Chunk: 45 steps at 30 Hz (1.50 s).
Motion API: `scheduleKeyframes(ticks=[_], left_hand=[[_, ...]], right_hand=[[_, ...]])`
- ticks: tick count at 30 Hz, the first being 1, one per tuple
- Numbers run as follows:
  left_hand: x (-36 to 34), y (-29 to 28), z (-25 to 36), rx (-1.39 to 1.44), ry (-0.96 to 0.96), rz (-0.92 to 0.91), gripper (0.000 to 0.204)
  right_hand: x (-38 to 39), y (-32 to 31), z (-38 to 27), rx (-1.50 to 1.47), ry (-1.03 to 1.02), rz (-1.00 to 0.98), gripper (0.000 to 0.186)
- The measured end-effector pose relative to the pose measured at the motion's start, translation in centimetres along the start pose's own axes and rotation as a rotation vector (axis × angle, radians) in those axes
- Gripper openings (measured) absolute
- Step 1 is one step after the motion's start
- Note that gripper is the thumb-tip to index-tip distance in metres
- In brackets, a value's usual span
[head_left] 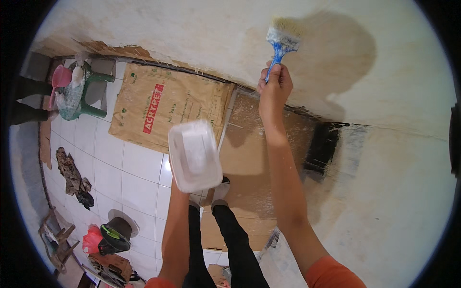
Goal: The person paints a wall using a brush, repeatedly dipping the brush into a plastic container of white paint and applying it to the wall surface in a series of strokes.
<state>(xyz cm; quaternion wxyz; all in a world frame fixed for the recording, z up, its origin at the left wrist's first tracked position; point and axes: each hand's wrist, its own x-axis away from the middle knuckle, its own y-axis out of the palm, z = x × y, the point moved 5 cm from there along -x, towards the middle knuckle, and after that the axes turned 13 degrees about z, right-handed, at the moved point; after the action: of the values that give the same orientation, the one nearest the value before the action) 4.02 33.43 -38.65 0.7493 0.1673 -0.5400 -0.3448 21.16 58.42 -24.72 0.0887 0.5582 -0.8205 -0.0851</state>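
My right hand (276, 89) is wrapped round the blue handle of a wide paintbrush (282, 44), raised in front of the pale wall (211, 29). White paint coats the brush's ferrule and part of its handle, and its pale bristles point up at the wall; whether they touch it I cannot tell. In the middle of the view, my left hand (179, 194) holds up a white rectangular plastic tub (211, 174) from beneath. The tub hides most of that hand's fingers. A whitish layer covers the tub's inside.
A flattened brown paper sack (129, 110) and brown sheets (245, 163) cover the tiled floor (139, 168) along the wall. At left are a green stool (82, 98) with a pink dipper (61, 77), a crumpled dark cloth (71, 173) and a black bucket (117, 233). Another person's legs (31, 101) show far left.
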Motion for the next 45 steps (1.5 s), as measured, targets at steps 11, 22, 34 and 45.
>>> scheduleKeyframes(ticks=[11,22,34,45], left_hand=[[12.6,-9.3,-6.3,0.168,-0.280,0.245,0.066],[11.6,-10.8,-11.8,0.232,-0.526,0.127,0.067],[19.4,-10.4,-7.9,0.281,-0.609,0.103,0.067],[23.9,-19.9,-10.2,0.148,-0.613,0.204,0.075]], right_hand=[[1.6,-4.5,13.5,0.138,0.644,0.109,0.016],[3.3,1.5,-6.1,-0.134,0.440,0.011,0.019],[-0.4,-3.0,18.7,0.261,0.214,0.130,0.025],[2.6,0.8,-5.5,-0.048,0.399,0.078,0.019]])
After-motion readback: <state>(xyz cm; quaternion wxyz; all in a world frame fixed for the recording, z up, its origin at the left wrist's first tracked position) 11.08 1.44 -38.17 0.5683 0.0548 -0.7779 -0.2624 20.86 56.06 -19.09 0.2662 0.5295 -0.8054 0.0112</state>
